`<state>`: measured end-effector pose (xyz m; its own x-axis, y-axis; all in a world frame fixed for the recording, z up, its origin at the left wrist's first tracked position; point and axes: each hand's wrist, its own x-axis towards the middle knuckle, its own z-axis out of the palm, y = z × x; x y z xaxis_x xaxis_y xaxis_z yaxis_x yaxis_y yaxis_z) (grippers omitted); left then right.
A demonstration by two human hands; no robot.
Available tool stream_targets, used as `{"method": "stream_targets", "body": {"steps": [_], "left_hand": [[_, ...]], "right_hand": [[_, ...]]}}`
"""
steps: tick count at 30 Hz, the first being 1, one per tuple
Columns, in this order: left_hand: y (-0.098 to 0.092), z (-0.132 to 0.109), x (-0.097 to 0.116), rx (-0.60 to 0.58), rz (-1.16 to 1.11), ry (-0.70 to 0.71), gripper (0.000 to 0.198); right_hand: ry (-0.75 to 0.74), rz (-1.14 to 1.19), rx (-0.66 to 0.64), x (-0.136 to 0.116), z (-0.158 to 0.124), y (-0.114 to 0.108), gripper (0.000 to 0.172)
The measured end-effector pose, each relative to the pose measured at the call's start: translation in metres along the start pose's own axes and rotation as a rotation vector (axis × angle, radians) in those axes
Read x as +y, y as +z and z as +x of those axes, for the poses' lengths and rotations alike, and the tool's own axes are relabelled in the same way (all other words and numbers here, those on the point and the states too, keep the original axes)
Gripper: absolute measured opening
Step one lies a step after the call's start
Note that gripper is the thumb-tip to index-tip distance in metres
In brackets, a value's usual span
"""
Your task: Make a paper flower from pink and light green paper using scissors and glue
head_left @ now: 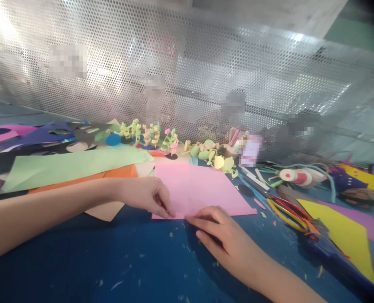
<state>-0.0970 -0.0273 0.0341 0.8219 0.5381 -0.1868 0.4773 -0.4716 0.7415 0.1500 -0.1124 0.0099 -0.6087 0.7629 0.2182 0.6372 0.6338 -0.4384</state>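
A sheet of pink paper [196, 189] lies on the blue table, with a narrow folded strip along its near edge. My left hand [150, 196] is at the left part of that edge, thumb and fingers closed together on the strip. To its right, my right hand [221, 231] touches the same edge with an outstretched fingertip. The thumb of this hand is apart from the fingers, over the table, and nothing shows between them.
Green paper [76, 166] and orange paper [111, 174] lie at left. Small paper flowers [155, 136] stand by the perforated metal screen [117, 63]. At right are scissors [291, 214], a thread spool [297, 176], yellow paper [341, 235] and a blue-handled tool [335, 256].
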Motion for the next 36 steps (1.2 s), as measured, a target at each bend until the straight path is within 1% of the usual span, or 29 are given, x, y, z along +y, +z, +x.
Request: {"method": "stream_targets", "body": {"steps": [3,6,12,16,18,23,28,32,36], "left_hand": [[0.000,0.001,-0.001,-0.001,0.016,0.015,0.021],[0.001,0.001,0.000,-0.005,0.068,0.060,0.020],[0.003,-0.001,0.011,0.004,0.235,0.153,0.019],[0.000,-0.003,0.015,0.018,0.294,0.193,0.022],[-0.004,-0.005,0.015,0.000,0.314,0.205,0.023],[-0.015,-0.009,0.008,-0.061,0.337,0.180,0.022],[-0.026,-0.013,0.004,-0.154,0.271,0.143,0.022],[-0.032,-0.018,0.012,-0.200,0.295,0.135,0.026],[-0.033,-0.023,0.024,-0.204,0.394,0.071,0.023]], "right_hand": [[-0.007,-0.005,0.004,0.000,0.000,0.000,0.032],[0.006,-0.005,-0.011,0.000,0.001,0.000,0.032],[0.010,-0.090,-0.056,-0.004,0.005,0.001,0.035],[0.005,-0.146,-0.032,-0.008,0.006,0.001,0.033],[-0.002,-0.151,-0.014,-0.008,0.005,0.001,0.032],[0.003,-0.134,-0.003,-0.005,0.003,0.002,0.031],[-0.008,-0.142,0.005,-0.001,0.001,0.003,0.031],[-0.010,-0.157,0.006,0.001,0.000,0.002,0.031],[-0.026,-0.173,0.013,0.001,-0.001,0.003,0.032]]}}
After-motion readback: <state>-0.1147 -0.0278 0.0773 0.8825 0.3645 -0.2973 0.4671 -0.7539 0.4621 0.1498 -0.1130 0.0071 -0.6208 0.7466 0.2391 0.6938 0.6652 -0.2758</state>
